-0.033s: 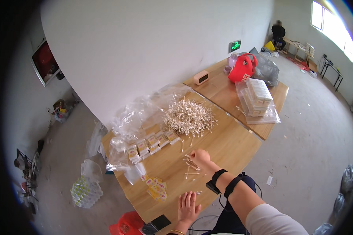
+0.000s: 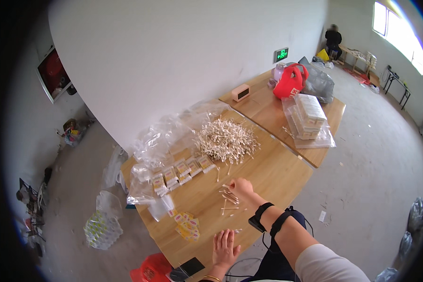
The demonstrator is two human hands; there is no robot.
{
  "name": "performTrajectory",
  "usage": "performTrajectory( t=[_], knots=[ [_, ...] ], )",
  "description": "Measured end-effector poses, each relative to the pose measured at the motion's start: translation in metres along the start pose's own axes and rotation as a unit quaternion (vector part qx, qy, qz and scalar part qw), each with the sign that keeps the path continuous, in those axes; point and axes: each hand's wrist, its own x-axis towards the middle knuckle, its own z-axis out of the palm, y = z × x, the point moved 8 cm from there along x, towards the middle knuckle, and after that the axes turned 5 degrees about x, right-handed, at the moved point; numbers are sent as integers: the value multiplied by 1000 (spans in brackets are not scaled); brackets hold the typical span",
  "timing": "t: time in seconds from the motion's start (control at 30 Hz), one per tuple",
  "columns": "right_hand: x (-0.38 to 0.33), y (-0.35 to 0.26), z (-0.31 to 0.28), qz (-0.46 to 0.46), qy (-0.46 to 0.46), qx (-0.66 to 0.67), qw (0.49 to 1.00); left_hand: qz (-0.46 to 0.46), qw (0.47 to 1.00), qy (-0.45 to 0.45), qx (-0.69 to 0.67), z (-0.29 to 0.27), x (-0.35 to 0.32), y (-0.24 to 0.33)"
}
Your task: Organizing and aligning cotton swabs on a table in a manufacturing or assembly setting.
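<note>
Pale wood planks make up the worktop, which stands on a grey concrete floor against a white wall. On it, the right hand has its fingers curled together over a small loose bunch of cotton swabs; whether they actually pinch any swabs cannot be told at this size. The left hand lies flat near the worktop's near edge, fingers spread and palm down, with a few stray swabs just beside its fingertips. Left of the hands lies a small cluster of yellow packets. Further out, a row of small filled boxes sits beside crumpled clear plastic bags, and a big heap of cotton swabs lies beyond them. On the adjoining table stand a stack of clear boxes, a red bag and a small clock.
</note>
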Motion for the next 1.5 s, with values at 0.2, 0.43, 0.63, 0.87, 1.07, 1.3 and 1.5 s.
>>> performTrajectory(
  t=[0.2,0.43,0.63,0.87,1.07,1.3,1.5],
  knots=[
    [-40,-11,-8,-151,61,-10,987,-2,1000,-6,7,3,-3,-5],
    [-89,-30,18,-214,88,-38,972,-4,1000,-2,-2,3,-3,-2],
    [-113,-36,34,-263,52,-39,963,-10,999,6,-29,2,-5,-3],
    [-127,-27,36,-307,-24,-8,951,-12,1000,3,-8,5,-6,-6],
    [-130,-15,13,-299,-19,-33,953,-68,995,31,-68,-8,5,-14],
    [-135,-13,12,-312,-14,-82,946,-142,989,38,-32,-8,33,-29],
    [-131,-15,12,-318,-15,-67,945,-184,981,58,-30,-11,42,-33]
  ],
)
